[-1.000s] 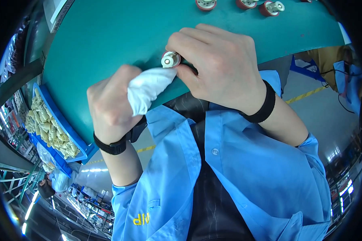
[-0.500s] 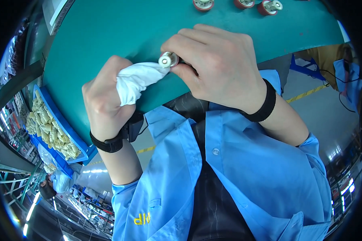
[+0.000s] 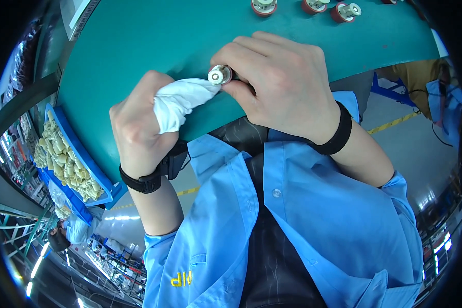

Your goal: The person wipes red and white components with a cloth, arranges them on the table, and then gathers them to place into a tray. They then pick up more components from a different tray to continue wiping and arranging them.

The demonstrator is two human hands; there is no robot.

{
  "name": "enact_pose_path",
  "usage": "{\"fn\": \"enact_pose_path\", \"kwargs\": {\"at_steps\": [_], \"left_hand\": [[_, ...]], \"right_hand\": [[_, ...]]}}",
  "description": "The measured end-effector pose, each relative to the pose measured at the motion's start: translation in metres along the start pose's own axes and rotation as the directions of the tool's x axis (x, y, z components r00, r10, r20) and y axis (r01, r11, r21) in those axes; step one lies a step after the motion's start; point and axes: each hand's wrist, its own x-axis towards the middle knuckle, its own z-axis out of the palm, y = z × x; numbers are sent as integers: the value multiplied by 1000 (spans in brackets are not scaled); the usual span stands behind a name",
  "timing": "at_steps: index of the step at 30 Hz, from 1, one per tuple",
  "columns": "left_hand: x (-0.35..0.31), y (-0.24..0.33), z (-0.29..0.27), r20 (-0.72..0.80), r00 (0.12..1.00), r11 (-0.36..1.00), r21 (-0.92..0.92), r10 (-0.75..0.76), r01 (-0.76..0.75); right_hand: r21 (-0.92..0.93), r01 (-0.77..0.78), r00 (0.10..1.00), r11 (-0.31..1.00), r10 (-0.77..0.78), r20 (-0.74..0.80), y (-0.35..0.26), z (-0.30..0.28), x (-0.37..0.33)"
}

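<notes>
My left hand (image 3: pixel 140 123) is closed around a bunched white cloth (image 3: pixel 181 102). The cloth stretches rightward, and its tip touches a small round cream-coloured part with a red rim (image 3: pixel 219 75). That part is pinched between the thumb and fingers of my right hand (image 3: pixel 280 84), its pale end with a dark-ringed centre turned upward. My fingers hide most of its body. Both hands are just above the green work surface (image 3: pixel 118 46), near its front edge.
Similar red-rimmed cream parts (image 3: pixel 345 12) stand at the far side of the surface. On the left, a blue tray (image 3: pixel 82 150) holds many cream tubular pieces (image 3: pixel 66 163). A person in blue (image 3: pixel 77 231) is in the left background, and a blue frame (image 3: pixel 392 88) stands beyond the table at right.
Both hands, with the cloth and the cream part, appear slightly farther right in the view. The surroundings shift a little too. Both grips stay the same.
</notes>
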Motion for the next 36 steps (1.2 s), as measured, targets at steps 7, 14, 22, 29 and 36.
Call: {"fn": "enact_pose_path", "kwargs": {"at_steps": [7, 14, 22, 29, 36], "left_hand": [[-7, 3, -6, 12, 998, 998, -9, 67, -66], [-7, 10, -2, 64, 998, 987, -158, 11, -1], [-11, 9, -3, 68, 997, 963, -267, -19, 37], [-14, 8, -3, 122, 992, 970, -242, 19, 11], [-12, 8, -3, 120, 993, 938, -346, 16, 26]], "right_hand": [[11, -17, 1000, 1000, 18, -13, -2, -1, 1], [-37, -27, 1000, 999, 28, 10, -4, -3, 4], [7, -12, 995, 1000, 11, 96, 2, -8, 4], [-61, -50, 997, 997, 54, 60, -5, -4, 2], [-74, -9, 999, 997, 12, 37, -6, -3, 2]]}}
